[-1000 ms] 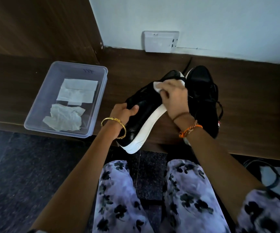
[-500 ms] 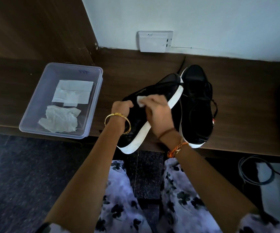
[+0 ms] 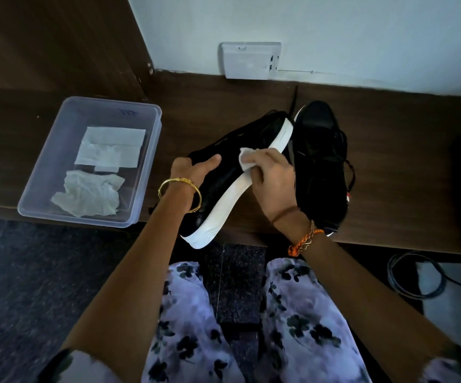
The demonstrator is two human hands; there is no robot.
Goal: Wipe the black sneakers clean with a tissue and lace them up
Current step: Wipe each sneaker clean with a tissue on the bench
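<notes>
Fingers [image 3: 272, 164] of your right hand [image 3: 273, 186] pinch a white tissue [image 3: 247, 158] against the tilted black white-soled sneaker [image 3: 224, 175]; your left hand [image 3: 193, 172] grips its upper.

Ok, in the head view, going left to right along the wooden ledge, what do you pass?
Clear plastic bin with tissues inside → left hand holding the tilted sneaker → right hand pressing a tissue to it → second sneaker lying on the ledge.

clear plastic bin [image 3: 143, 172] on dark wood surface [image 3: 389, 167], left | white wall socket [image 3: 251, 60] above | coiled black cable [image 3: 414, 275] on floor, right | dark speckled floor [image 3: 30, 272]
</notes>
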